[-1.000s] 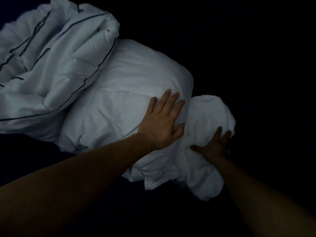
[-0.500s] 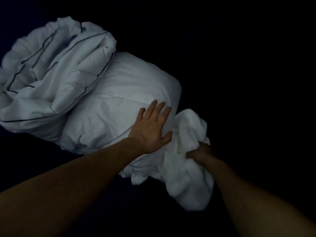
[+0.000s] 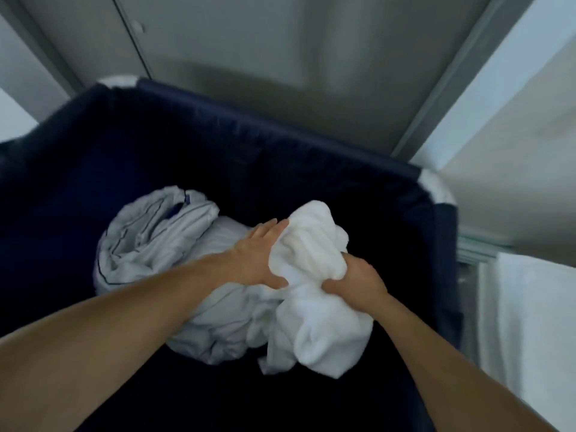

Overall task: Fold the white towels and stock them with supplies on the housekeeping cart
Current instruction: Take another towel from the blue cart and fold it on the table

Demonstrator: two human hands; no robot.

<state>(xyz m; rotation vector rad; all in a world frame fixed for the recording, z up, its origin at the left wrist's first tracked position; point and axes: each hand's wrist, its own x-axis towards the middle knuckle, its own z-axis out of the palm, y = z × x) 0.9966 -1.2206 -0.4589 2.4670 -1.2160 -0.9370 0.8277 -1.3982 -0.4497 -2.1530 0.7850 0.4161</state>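
Observation:
A crumpled white towel (image 3: pixel 311 244) is lifted inside the dark blue laundry bag (image 3: pixel 311 145) of the housekeeping cart. My right hand (image 3: pixel 355 280) grips the towel in a bunch at its middle. My left hand (image 3: pixel 258 254) lies flat with straight fingers against the towel's left side and on the pillow beneath. The towel's lower part (image 3: pixel 321 344) hangs down over the linen.
White bedding with dark piping (image 3: pixel 149 238) and a white pillow (image 3: pixel 224 322) lie at the bag's bottom. The cart's white frame corners (image 3: pixel 436 185) show at the rim. A grey wall stands behind. White linen (image 3: pixel 530 322) sits at the right.
The view has pulled back and brightened, showing the bag's rim and wall. My right hand has raised the bunched towel; my left hand has stayed flat beside it.

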